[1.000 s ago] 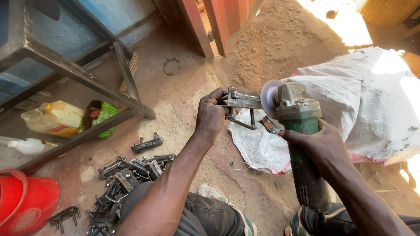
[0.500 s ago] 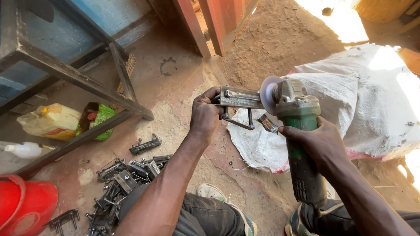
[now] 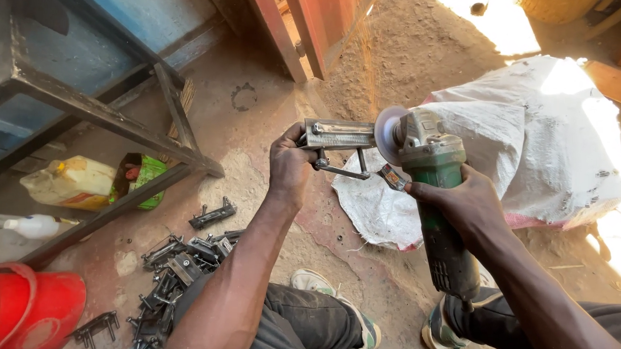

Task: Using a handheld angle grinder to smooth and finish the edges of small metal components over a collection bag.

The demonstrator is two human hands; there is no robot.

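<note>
My left hand (image 3: pixel 288 165) grips one end of a flat metal bracket (image 3: pixel 340 135) with bolts and a thin bar under it, held up in mid air. My right hand (image 3: pixel 463 202) is wrapped around the body of a green angle grinder (image 3: pixel 437 194). Its round disc (image 3: pixel 386 132) meets the right end of the bracket. Both hands are over the dirt floor, above my knees.
A pile of similar dark metal brackets (image 3: pixel 181 259) lies on the floor at lower left. A red bucket (image 3: pixel 18 308) stands in the corner. A metal frame (image 3: pixel 103 116) has a yellow jug (image 3: pixel 73 181) and a white bottle (image 3: pixel 32 225) under it. A white sack (image 3: pixel 521 142) lies to the right.
The bracket and grinder stay pressed together; both hands have shifted slightly, with the view moving a little.
</note>
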